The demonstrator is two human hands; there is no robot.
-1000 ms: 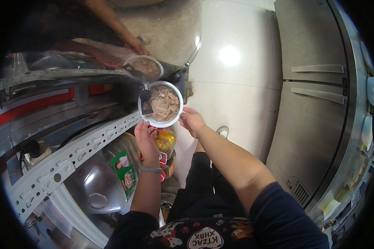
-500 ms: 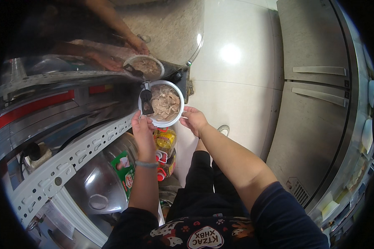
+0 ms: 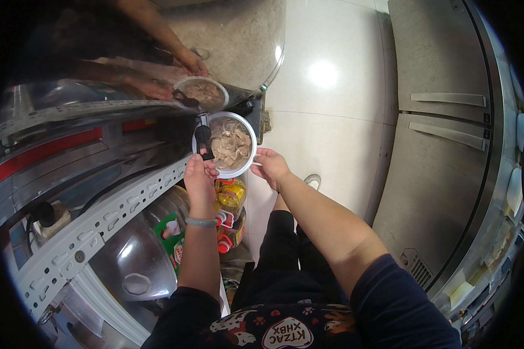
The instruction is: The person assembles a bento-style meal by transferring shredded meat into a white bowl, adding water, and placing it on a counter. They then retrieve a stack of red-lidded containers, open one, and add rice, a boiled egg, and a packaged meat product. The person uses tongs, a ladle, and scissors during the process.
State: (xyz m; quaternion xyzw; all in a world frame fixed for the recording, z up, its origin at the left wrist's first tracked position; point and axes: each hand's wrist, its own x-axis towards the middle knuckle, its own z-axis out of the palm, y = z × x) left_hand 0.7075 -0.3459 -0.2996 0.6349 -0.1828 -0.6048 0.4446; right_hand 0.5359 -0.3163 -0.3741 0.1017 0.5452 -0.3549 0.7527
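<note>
A round white tub (image 3: 252, 134) of pale brownish meat slices (image 3: 230, 142) stands under a black tap (image 3: 203, 136) on a shiny, curved metal vessel (image 3: 233, 46). My left hand (image 3: 200, 177) is at the tub's near left side, its fingers bent and its fingertips against the lower end of the tap's black lever. On the tub's right side, my right hand (image 3: 271, 167) grips the rim, thumb and fingers pinched there. The vessel's wall mirrors both hands and the tub. The tap's mouth is hidden from above.
A white perforated shelf rail (image 3: 99, 238) runs along the left, with a big clear plastic jug (image 3: 135, 262) beneath it. Oil bottles with red caps (image 3: 230, 198) stand below the tub. At right is a steel refrigerator (image 3: 436, 174) with two handles; pale floor tiles (image 3: 332, 145) lie between.
My left hand has shifted slightly up from the tub's rim to the end of the tap's lever. The tub has moved a little to the left, with my right hand still on it.
</note>
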